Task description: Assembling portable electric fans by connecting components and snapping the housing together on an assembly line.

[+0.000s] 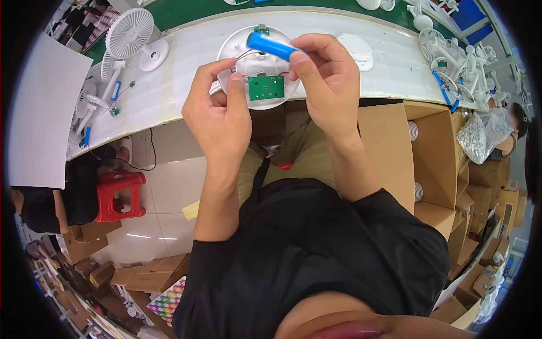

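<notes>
A blue cylindrical battery (271, 46) is pinched between the thumb and fingers of my right hand (332, 76), tilted above a round white fan base (228, 42). My left hand (220, 107) is closed at the left rim of the base, with thumb and index finger on thin wires (245, 55) that run toward the battery. A green circuit board (266, 88) lies at the near side of the base, below the battery. Another small green board (261, 29) shows at its far edge. What the other fingers of my left hand touch is hidden.
Assembled white fans (131, 33) stand on the white table (186, 42) at left; more fan parts (446, 62) crowd the right end. A white round piece (355, 51) lies right of my hands. Open cardboard boxes (432, 152) flank my right side. A person sits by a red stool (119, 195).
</notes>
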`<action>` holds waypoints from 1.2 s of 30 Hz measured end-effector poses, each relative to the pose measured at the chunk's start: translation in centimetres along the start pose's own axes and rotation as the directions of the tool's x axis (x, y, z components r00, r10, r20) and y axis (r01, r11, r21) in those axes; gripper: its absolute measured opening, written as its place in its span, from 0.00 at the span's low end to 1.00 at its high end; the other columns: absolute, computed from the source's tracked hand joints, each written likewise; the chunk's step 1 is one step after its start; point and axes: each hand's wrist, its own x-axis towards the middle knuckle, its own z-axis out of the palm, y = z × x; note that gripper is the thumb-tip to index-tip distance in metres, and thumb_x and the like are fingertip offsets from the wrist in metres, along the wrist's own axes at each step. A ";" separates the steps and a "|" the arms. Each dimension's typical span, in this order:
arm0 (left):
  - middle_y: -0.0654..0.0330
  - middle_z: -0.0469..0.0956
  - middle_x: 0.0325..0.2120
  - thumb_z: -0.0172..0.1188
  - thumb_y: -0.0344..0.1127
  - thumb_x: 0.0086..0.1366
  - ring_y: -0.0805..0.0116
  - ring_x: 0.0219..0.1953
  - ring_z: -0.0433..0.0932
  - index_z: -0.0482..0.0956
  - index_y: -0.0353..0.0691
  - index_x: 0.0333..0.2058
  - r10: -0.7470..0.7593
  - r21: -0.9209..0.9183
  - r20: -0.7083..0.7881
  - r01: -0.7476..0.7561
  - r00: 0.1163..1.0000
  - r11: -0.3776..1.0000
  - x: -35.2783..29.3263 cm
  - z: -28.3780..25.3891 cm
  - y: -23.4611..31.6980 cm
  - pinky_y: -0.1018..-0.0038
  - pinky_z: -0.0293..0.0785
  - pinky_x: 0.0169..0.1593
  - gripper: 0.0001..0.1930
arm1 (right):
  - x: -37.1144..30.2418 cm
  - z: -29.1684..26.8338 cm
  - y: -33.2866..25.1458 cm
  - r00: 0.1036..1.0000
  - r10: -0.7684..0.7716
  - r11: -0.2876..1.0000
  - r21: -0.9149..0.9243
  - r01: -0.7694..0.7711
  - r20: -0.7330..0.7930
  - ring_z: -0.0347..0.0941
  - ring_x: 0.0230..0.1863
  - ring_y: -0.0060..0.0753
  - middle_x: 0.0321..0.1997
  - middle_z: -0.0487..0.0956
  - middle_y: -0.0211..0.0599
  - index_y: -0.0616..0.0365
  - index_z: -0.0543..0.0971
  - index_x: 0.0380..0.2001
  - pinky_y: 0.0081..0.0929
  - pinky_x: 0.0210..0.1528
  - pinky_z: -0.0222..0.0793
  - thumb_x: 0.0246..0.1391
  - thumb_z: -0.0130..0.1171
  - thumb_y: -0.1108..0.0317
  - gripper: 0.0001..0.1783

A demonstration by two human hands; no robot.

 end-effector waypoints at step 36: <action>0.51 0.80 0.37 0.54 0.23 0.66 0.72 0.33 0.78 0.78 0.29 0.47 -0.144 -0.014 0.008 0.145 0.989 0.989 0.6 -5.5 -0.6 0.83 0.76 0.38 0.12 | 10.5 -18.9 13.2 0.896 0.024 0.179 -0.880 -0.440 -0.443 0.71 0.56 0.48 0.51 0.77 0.48 0.52 0.73 0.60 0.38 0.53 0.71 0.51 0.66 0.58 0.32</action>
